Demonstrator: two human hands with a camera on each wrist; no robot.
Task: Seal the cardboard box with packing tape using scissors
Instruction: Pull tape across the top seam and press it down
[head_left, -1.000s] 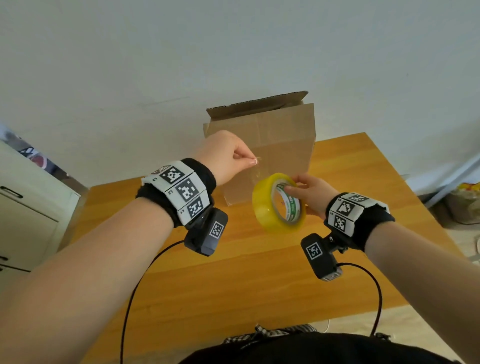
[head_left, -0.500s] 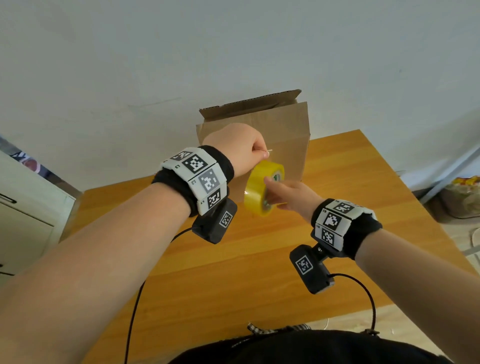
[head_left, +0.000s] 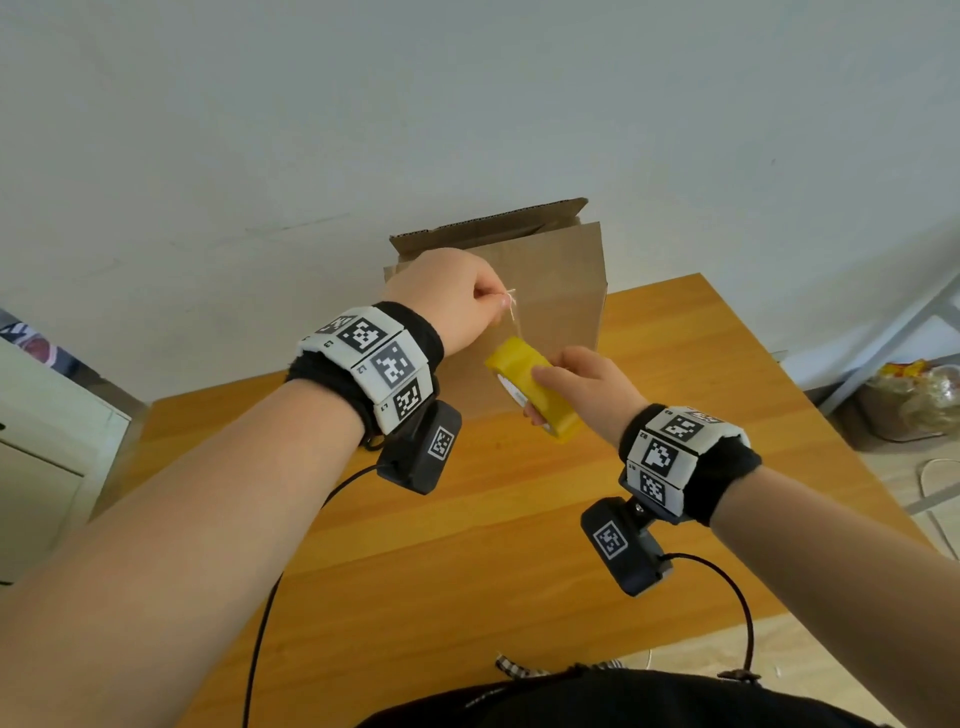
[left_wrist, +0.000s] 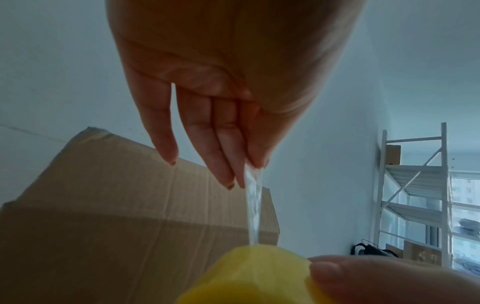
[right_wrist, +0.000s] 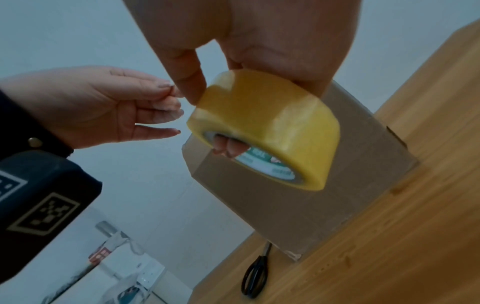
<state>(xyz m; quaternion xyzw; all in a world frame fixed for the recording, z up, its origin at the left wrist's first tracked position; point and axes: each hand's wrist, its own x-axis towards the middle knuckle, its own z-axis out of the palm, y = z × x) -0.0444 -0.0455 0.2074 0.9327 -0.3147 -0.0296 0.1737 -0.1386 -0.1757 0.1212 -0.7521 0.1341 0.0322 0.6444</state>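
Observation:
A brown cardboard box stands upright at the far side of the wooden table, its top flaps loose. My right hand grips a yellow roll of packing tape in front of the box, with fingers through the core. My left hand pinches the free tape end just above the roll. A short clear strip runs from that pinch down to the roll. Black-handled scissors lie on the table beside the box.
A white wall rises right behind the box. A white metal shelf rack stands to the right, with bags on the floor near it. A pale cabinet sits left of the table. Wrist-camera cables hang over the near table area.
The roll has turned from face-on to nearly edge-on in my right hand. My left hand, which had closed in on the roll, now holds the tape end slightly above it with a short strip showing.

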